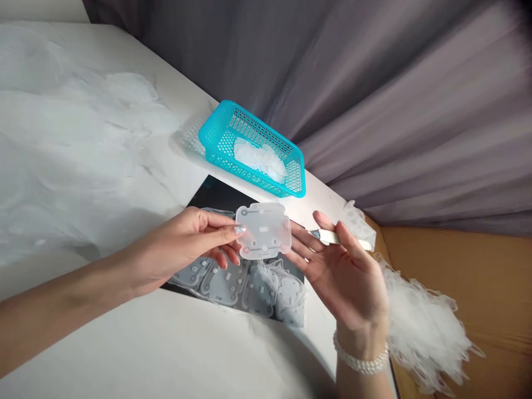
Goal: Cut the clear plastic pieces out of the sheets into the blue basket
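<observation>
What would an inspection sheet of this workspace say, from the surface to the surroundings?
Surface: white table, with a black mat.
Job's things: a translucent plate held above the mat; similar plates on it; a blue basket holding white pieces.
Clutter: filmy white heap at left, stringy white pile at right.
Hands: left hand pinches the plate; right hand, palm up, holds a white tool.
Cables: nothing seen.
Surroundings: grey curtain behind, brown surface at right.
</observation>
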The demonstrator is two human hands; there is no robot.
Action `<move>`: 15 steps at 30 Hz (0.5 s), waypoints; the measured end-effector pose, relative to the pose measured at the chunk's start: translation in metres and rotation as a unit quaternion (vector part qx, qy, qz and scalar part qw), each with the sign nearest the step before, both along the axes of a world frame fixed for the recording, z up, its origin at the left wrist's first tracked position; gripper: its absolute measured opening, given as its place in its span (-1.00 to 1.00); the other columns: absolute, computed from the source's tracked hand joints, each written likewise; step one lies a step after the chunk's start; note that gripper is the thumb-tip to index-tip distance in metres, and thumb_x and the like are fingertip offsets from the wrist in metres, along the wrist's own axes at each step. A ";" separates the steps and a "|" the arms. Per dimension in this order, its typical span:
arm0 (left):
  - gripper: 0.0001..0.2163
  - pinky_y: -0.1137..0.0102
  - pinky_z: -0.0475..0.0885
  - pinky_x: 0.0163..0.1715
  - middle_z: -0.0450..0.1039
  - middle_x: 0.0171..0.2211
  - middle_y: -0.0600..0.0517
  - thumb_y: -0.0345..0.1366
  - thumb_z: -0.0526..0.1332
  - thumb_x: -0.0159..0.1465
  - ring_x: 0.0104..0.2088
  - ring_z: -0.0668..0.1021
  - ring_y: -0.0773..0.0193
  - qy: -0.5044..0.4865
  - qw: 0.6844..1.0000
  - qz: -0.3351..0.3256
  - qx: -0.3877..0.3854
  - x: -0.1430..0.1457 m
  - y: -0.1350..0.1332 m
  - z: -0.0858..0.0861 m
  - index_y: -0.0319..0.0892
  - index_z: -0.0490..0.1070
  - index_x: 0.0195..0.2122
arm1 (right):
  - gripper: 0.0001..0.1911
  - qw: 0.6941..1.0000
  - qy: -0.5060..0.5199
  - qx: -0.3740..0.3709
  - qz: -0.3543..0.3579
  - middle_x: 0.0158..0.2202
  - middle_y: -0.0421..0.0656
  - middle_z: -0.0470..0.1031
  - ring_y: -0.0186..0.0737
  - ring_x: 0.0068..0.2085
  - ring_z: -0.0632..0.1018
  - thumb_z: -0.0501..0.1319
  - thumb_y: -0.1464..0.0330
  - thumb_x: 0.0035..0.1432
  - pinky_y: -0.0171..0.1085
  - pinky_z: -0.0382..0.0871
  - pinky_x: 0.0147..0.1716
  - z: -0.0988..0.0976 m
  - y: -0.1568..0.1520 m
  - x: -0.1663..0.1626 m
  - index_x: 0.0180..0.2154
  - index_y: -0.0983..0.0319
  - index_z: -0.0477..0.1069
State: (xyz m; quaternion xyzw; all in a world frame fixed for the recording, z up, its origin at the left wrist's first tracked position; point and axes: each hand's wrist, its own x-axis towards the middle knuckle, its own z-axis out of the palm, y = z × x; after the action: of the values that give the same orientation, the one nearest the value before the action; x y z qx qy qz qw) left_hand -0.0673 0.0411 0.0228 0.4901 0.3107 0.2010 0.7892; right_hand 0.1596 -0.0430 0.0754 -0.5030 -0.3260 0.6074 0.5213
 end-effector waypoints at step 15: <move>-0.69 0.64 0.39 -0.53 0.47 -0.55 0.10 -0.05 0.26 0.28 -0.54 0.47 0.47 0.032 0.999 -0.016 0.022 -0.002 0.001 -0.002 -0.13 0.55 -0.50 | -0.48 0.998 0.054 -0.028 0.028 -0.11 -0.07 0.64 -0.33 -0.48 0.59 -0.15 0.14 0.42 -0.33 0.45 -0.50 0.007 -0.002 0.003 -0.15 0.08 0.57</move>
State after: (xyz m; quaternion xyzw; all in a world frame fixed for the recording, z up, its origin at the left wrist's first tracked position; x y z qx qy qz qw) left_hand -0.0692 0.0420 0.0211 0.5182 0.3235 0.1788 0.7713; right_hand 0.1630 -0.0450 0.0827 -0.4744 -0.2942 0.6570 0.5067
